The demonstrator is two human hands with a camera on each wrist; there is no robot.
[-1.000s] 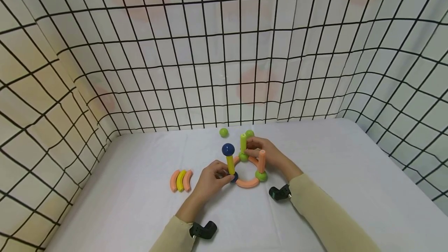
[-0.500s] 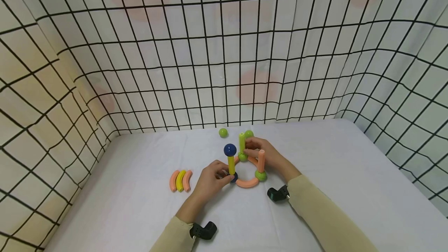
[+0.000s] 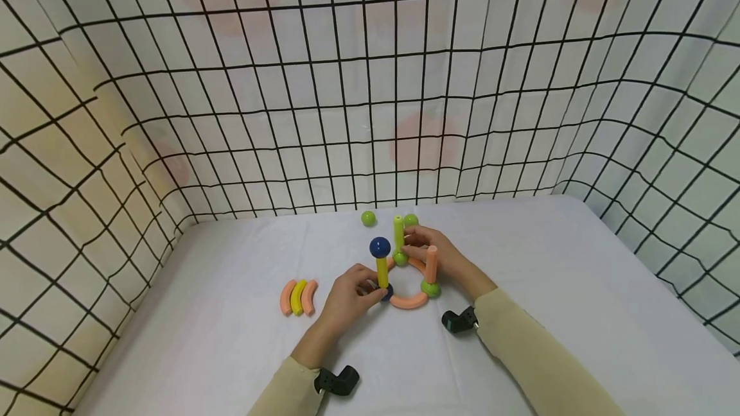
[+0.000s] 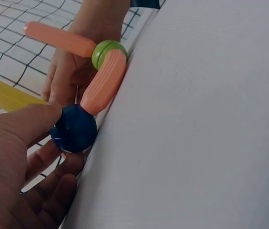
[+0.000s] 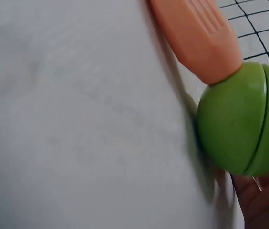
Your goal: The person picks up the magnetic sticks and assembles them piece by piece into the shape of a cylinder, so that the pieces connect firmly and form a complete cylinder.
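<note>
A ring of salmon curved rods [image 3: 409, 301] joined by balls lies on the white table. My left hand [image 3: 345, 294] pinches the dark blue ball [image 4: 73, 129] in the ring, thumb on it and fingers beneath. From that ball a yellow stick [image 3: 382, 273] stands upright, topped by a second blue ball [image 3: 379, 248]. My right hand [image 3: 435, 250] holds the ring's rear green ball [image 3: 400, 258], which bears an upright light-green stick [image 3: 399, 234]; its far fingers are partly hidden. The nearer green ball [image 5: 239, 119] carries an upright salmon stick [image 3: 431, 264].
Two loose green balls, a left one [image 3: 368, 218] and a right one [image 3: 411, 219], lie at the table's back. Left of the ring sit two salmon curved rods with a yellow curved rod [image 3: 297, 297] between them. Black netting [image 3: 370, 114] rises behind and at both sides.
The light-green stick and the right hand have shifted very slightly left. The yellow stick with its blue top ball has come a little more upright; otherwise the hands keep their places.
</note>
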